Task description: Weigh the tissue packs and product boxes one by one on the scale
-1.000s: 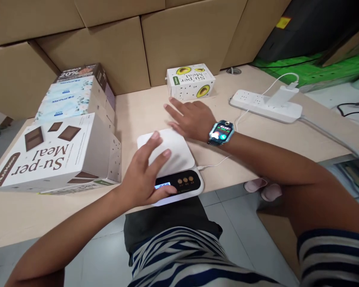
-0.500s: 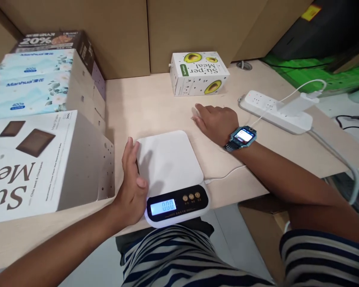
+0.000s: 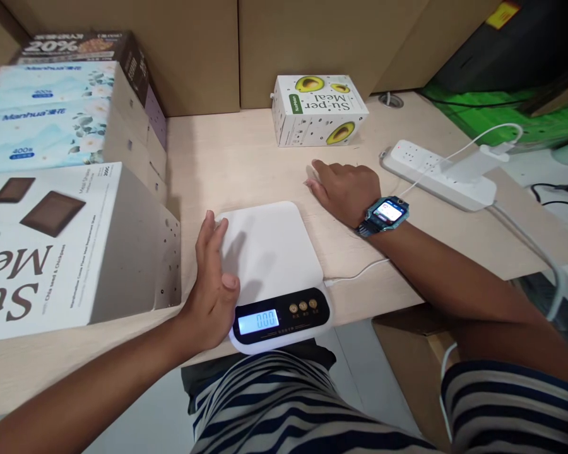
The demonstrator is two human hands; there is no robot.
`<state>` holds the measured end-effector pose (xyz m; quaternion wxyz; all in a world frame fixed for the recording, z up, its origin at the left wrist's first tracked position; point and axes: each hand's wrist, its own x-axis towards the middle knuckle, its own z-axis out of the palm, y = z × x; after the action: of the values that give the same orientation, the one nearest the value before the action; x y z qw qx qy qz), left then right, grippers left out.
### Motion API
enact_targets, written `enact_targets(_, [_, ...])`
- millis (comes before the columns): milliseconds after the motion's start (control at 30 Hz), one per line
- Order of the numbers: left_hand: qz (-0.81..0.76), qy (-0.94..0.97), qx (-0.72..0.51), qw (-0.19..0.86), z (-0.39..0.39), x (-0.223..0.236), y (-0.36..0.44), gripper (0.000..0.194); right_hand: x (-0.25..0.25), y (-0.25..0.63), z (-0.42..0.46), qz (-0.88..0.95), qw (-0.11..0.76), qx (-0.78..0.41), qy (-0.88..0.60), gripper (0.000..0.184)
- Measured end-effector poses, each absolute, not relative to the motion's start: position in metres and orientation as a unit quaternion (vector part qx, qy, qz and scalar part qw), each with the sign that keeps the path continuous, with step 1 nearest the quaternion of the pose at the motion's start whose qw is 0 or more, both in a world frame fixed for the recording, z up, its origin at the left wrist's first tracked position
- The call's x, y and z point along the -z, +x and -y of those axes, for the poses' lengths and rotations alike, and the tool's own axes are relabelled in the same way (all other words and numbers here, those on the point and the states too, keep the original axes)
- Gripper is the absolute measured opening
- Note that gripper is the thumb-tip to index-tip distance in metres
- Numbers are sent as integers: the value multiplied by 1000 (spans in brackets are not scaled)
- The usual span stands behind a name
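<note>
A white kitchen scale lies at the table's front edge, its lit display reading 0.00. My left hand stands on its side along the scale's left edge, fingers stretched up and thumb apart, holding nothing. My right hand rests palm down on the table to the right of the scale, below the avocado-print Super Meal box. Its thumb and index finger are apart, and the other fingers bend down partly out of sight. A smartwatch with a lit screen sits on the right wrist.
At left stand a large Meal box with chocolate pictures, tissue packs and a dark box. A white power strip with a plugged-in charger lies at right. A thin white cable runs from the scale. Cardboard panels close off the back.
The view has shifted slightly, so most things sit a little higher in the picture. Both hands keep nearly the same places; the left fingers lean slightly more over the scale's edge.
</note>
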<state>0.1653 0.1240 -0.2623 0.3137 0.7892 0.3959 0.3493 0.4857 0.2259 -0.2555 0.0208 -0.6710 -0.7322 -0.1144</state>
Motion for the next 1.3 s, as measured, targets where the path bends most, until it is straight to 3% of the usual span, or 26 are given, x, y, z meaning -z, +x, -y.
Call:
enact_targets(1033, [-408, 795, -354, 277, -128, 268, 168, 73, 255, 487, -226, 727, -2, 94, -680, 58])
enact_targets(1200, [-440, 773, -363, 279, -129, 262, 166, 74, 268, 496, -230, 727, 126, 46, -673, 53])
enact_targets(1300, [-448, 755, -389, 278, -130, 244, 181, 75, 275, 509, -250, 697, 227, 45, -678, 60])
